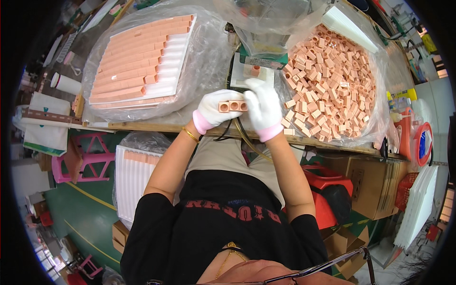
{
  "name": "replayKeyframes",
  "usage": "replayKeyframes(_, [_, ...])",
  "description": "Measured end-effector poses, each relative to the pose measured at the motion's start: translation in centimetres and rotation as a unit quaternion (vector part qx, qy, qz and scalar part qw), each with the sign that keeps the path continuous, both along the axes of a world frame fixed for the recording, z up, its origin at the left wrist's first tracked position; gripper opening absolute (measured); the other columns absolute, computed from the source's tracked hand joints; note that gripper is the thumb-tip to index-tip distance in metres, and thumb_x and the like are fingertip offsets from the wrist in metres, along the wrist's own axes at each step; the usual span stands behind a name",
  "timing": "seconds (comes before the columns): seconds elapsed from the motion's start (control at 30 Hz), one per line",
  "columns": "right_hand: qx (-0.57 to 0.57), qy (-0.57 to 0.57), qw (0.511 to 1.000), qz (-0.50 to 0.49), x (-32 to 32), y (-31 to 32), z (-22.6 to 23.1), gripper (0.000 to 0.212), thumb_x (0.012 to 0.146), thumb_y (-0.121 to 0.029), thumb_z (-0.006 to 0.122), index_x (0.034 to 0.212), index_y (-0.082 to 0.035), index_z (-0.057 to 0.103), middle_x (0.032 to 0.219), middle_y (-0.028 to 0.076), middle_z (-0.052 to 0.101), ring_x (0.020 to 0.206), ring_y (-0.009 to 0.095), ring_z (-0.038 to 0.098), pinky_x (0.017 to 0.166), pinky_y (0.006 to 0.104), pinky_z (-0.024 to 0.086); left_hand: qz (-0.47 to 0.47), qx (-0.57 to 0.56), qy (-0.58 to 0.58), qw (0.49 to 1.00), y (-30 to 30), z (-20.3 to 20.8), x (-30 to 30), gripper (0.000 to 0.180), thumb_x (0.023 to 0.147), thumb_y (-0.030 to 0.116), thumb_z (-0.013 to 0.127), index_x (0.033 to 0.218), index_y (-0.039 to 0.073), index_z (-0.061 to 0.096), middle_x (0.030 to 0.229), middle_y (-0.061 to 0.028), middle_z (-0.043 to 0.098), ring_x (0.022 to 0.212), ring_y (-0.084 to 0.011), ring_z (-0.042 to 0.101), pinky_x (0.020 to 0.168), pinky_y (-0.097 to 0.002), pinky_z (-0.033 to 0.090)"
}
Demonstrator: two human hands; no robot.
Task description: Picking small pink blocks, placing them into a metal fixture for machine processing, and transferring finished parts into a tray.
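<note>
In my left hand point(211, 108), which wears a white glove with a pink cuff, I grip a short row of peach-coloured square blocks point(232, 106), their round holes facing up. My right hand point(266, 107), gloved the same way, is at the right end of that row. Its fingertips are smeared by motion, so whether they grip anything is unclear. Just beyond my hands, one similar block point(255, 71) sits on a small pale platform point(266, 78) under a green-edged machine point(263, 61).
At left, a white ribbed tray point(173, 66) carries rows of peach blocks on plastic film. A large heap of loose blocks point(327, 85) lies at right on clear plastic point(380, 102). The bench's wooden front edge point(156, 126) is before me. Cables point(244, 135) hang beneath my hands.
</note>
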State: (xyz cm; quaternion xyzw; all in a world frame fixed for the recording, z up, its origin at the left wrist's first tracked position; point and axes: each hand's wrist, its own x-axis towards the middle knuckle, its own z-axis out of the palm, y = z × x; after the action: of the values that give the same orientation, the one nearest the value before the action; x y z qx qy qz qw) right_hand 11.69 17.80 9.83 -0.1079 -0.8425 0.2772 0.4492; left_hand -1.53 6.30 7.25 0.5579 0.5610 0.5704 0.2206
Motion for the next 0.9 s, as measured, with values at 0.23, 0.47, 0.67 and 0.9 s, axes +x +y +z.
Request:
replayKeyframes(0.23, [-0.047,-0.089,0.993,-0.068,-2.0,-1.2,-1.2,0.030,0.088,-0.031,0.054,0.104,-0.006,0.062,0.100,0.017,0.062,0.092,0.036,0.058,0.080,0.0428,0.045,-0.022,-0.049,0.178,0.982,0.0,1.7,0.9,0.021,0.071,0.012,0.074,0.090,0.006,0.064,0.084,-0.0098,0.066,0.079,-0.0258,0.064,0.071,-0.0322,0.050])
replayKeyframes(0.47, [-0.091,-0.094,0.974,-0.184,0.0,5.1,-3.1,0.034,0.080,-0.026,0.067,0.100,0.000,0.064,0.097,0.016,0.062,0.094,0.033,0.057,0.084,0.0404,0.045,-0.055,-0.134,-0.266,0.953,-2.0,-0.1,1.7,0.029,0.076,0.004,0.073,0.103,-0.002,0.065,0.096,-0.0067,0.069,0.085,-0.0121,0.065,0.078,-0.0253,0.052])
replayKeyframes(0.67, [-0.017,-0.255,0.947,-0.197,-3.3,7.3,-2.5,0.037,0.067,-0.035,0.075,0.093,-0.010,0.067,0.096,0.013,0.063,0.095,0.032,0.055,0.085,0.0426,0.044,-0.039,-0.139,-0.258,0.955,-1.5,-1.1,0.8,0.032,0.075,0.000,0.073,0.105,-0.004,0.064,0.098,-0.0071,0.069,0.087,-0.0103,0.064,0.080,-0.0243,0.051])
replayKeyframes(0.9, [-0.189,-0.228,0.955,0.009,-2.9,3.0,-1.8,0.033,0.074,-0.027,0.071,0.099,-0.005,0.067,0.099,0.016,0.066,0.093,0.030,0.061,0.084,0.0358,0.047,-0.005,-0.078,-0.201,0.976,-4.4,-1.0,-0.5,0.040,0.072,0.000,0.075,0.109,-0.004,0.063,0.121,-0.0146,0.060,0.100,-0.0139,0.061,0.086,-0.0259,0.049])
